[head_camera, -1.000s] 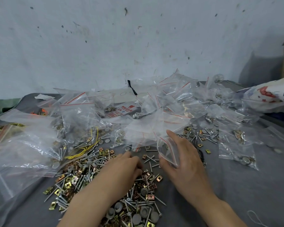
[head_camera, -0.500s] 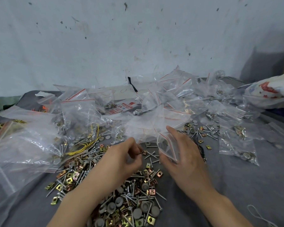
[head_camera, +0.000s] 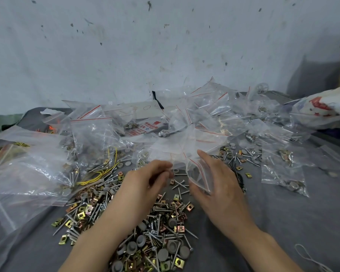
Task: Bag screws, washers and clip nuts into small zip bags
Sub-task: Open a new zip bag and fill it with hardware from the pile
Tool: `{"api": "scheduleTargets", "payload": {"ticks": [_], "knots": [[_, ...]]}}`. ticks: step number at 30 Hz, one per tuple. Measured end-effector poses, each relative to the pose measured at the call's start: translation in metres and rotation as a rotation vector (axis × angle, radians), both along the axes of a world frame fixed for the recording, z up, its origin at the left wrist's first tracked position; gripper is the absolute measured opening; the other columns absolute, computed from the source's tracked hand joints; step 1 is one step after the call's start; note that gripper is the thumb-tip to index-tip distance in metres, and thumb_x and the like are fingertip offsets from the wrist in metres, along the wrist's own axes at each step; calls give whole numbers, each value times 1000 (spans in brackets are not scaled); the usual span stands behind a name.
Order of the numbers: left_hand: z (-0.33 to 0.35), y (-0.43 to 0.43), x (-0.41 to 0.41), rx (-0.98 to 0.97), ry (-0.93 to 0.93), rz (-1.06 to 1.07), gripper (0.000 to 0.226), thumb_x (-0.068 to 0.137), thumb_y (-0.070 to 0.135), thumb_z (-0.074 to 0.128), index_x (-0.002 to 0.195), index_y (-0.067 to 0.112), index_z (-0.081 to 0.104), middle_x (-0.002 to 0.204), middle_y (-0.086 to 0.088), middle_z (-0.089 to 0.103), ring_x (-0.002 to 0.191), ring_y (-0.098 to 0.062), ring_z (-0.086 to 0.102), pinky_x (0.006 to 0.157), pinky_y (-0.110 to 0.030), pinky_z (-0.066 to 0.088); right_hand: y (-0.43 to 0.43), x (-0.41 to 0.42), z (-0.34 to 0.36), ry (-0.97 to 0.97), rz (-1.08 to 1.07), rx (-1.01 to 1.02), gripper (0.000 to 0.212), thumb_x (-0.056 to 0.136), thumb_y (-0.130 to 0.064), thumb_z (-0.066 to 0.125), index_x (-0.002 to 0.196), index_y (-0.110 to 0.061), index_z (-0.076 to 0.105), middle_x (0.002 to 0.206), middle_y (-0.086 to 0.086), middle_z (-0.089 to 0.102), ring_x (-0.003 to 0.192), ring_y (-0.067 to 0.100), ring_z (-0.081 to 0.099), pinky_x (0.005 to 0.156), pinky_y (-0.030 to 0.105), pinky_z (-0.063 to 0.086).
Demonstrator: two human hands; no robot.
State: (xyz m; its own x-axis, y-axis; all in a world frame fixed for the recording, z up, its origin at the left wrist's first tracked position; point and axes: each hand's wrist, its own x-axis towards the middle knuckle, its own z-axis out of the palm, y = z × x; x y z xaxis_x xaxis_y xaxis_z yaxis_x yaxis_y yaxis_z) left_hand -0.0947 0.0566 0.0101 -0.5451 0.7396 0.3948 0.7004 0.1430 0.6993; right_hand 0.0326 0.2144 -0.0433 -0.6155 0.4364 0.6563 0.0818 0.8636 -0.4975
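Filled zip bags (head_camera: pixel 204 118) crowd behind; grey cloth (head_camera: pixel 287 216) at right lies bare.

A flat clear packet with a red-printed white label (head_camera: pixel 145 128) lies among the small clear zip bags (head_camera: pixel 90 132) towards the back of the grey counter (head_camera: pixel 283 222). On the label a "5" can be read. The red Chinese characters around it are too small and blurred to make out. A white woven sack (head_camera: pixel 320 109) at the right edge has red and blue printing, cropped and unreadable.
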Motion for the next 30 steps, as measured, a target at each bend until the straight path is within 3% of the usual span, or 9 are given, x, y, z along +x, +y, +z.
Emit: {"api": "scheduleTargets", "payload": {"ticks": [2,6,9,14,16,19,23,30], "knots": [[6,3,2,82,-51,-1,26,97,18,60,117,34,60,92,24,73,86,5,68,75,-9,49,0,0,0,4,2,4,66,91,-56,51,150,-31,36,132,-14,51,125,5,44,109,37,40],[19,12,12,247,-196,-1,14,88,21,71,93,34,69,85,17,75,80,-3,71,77,-19,54,0,-1,-1,17,-4,-6,67,90,-57,51,150,-31,36,132,-13,52,125,5,44,109,38,40],[22,18,19,221,-197,-21,10,84,28,75,85,36,70,82,12,72,70,-13,64,68,-25,53,-1,-2,0,38,8,-10,67,90,-56,52,150,-32,35,132,-15,50,125,4,43,108,39,41],[22,27,31,163,-101,-64,12,88,24,73,92,35,71,82,24,68,66,6,58,62,-6,41,-1,-1,2,55,50,-36,67,89,-52,56,149,-34,32,133,-13,51,127,14,50,107,51,44],[23,29,36,151,-70,-91,17,89,20,72,93,36,70,79,29,66,63,11,56,61,-3,39,0,-1,2,63,51,-16,69,89,-51,56,150,-32,30,132,-9,53,126,15,51,107,51,44],[24,29,39,125,-27,-104,22,90,18,71,90,40,67,78,33,64,62,14,54,60,-1,37,1,0,2,73,47,-33,70,87,-51,59,148,-33,31,128,-16,50,124,12,50,107,52,44],[24,27,36,53,6,-87,17,91,20,67,91,37,68,79,35,62,59,14,54,57,-1,36,0,-1,1,94,34,-27,70,84,-50,62,146,-30,36,125,-14,53,119,13,52,104,49,45],[27,24,32,-3,6,-103,11,92,26,66,94,36,70,84,27,67,74,7,60,64,-5,40,1,-1,1,83,32,-13,66,87,-50,59,146,-28,37,127,-13,52,119,13,52,105,47,43]]}}
